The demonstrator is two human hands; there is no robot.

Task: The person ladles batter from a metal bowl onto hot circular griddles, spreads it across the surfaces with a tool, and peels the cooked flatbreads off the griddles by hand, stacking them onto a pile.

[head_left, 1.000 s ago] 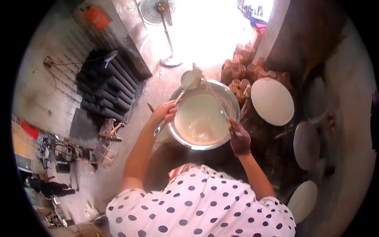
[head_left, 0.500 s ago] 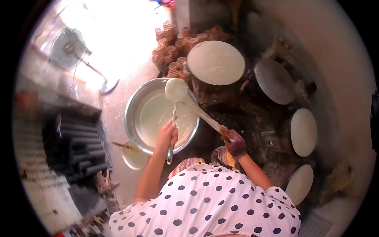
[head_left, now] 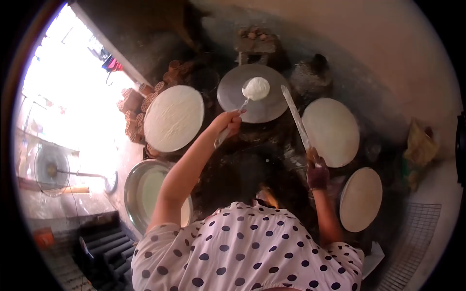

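Our left hand (head_left: 227, 125) is gripping the ladle (head_left: 256, 89), its full bowl over the bare grey griddle (head_left: 234, 100). Our right hand (head_left: 317, 170) is holding the batter-smeared stick (head_left: 294, 115) just beside it.

Harsh white light floods in through wide opening (head_left: 68, 77) at left, bleaching pale floor (head_left: 109, 167) near it. Standing fan (head_left: 51, 169) on that side; dark cylinders (head_left: 109, 245) stacked at lower left. Beige-pink wall (head_left: 374, 58) curves along right, darker and soot-grey toward top. Yellowish sack (head_left: 420, 145) beside wall, wire grid (head_left: 412, 242) at lower right. Room's middle dim.
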